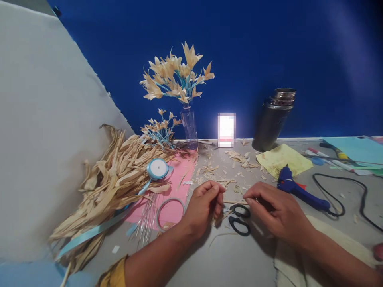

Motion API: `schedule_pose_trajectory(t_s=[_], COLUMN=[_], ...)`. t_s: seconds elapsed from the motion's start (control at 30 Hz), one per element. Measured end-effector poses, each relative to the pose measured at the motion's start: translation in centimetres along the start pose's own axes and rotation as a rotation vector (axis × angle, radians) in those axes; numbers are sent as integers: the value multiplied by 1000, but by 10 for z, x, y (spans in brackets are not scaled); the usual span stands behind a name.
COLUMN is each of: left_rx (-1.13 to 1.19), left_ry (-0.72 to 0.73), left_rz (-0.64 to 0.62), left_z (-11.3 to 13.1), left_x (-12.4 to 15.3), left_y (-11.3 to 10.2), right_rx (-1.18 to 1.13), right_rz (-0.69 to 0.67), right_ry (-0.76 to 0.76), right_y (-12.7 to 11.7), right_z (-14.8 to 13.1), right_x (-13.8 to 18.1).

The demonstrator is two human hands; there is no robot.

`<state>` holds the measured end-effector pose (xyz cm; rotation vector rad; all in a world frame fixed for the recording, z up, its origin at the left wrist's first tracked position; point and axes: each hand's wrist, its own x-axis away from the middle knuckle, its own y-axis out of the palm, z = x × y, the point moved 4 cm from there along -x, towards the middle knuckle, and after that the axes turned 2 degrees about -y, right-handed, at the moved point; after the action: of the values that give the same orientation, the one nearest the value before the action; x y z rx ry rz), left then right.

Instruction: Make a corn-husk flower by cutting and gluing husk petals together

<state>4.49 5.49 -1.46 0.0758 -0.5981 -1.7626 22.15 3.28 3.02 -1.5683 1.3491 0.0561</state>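
Observation:
My left hand (206, 207) is closed, its thumb against the curled fingers; what it holds, if anything, is hidden. My right hand (277, 211) is also closed, with thumb and forefinger tips brought together in a pinch. Between the two hands runs a thin tan strip (236, 202), but I cannot tell whether the fingers grip it or it lies on the table. Just below it, black-handled scissors (239, 226) lie with their blades partly hidden by my left hand. Small dry husk scraps (209, 170) are scattered beyond the hands.
Dried husks (113, 175), a blue ribbon spool (157, 169), wires (148, 219) and a tape roll (157, 217) lie left. Husk flowers (176, 75) stand in a clear bottle (189, 127). A dark flask (272, 121) and blue glue gun (302, 193) with its cord sit right.

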Motion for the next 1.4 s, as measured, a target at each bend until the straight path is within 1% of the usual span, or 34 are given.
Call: schedule_pose_trajectory(t_s=[0.07, 0.17, 0.23, 0.4, 0.6, 0.73, 0.9, 1.07, 1.23, 1.4], left_rx=[-22, -27, -43, -105, -45, -9, 16, -5, -34, -154], left_ry=[-32, -109, -139, -159, -214, -223, -232, -242, -226, -213], left_rz=[-57, -178, -212, -220, -268, -300, -309, -350, -320, -269], left_z=[-4, -11, -14, -11, -12, -14, -13, -18, -21, -14], left_x=[0, 3, 4, 5, 5, 5, 5, 3, 3, 8], left_y=[2, 7, 7, 7, 7, 7, 7, 6, 5, 9], right_rx=[-2, 0, 6, 26, 57, 71, 90, 73, 56, 78], right_rz=[-27, -52, -54, -54, -51, -28, 2, -30, -100, -137], right_ry=[-16, -43, -53, -56, -32, -17, 8, -3, -21, -50], right_y=[3, 7, 9, 9, 8, 8, 6, 8, 12, 15], right_z=[0, 0, 0, 2, 2, 1, 2, 4, 3, 1], right_x=[2, 6, 8, 9, 10, 9, 9, 11, 13, 12])
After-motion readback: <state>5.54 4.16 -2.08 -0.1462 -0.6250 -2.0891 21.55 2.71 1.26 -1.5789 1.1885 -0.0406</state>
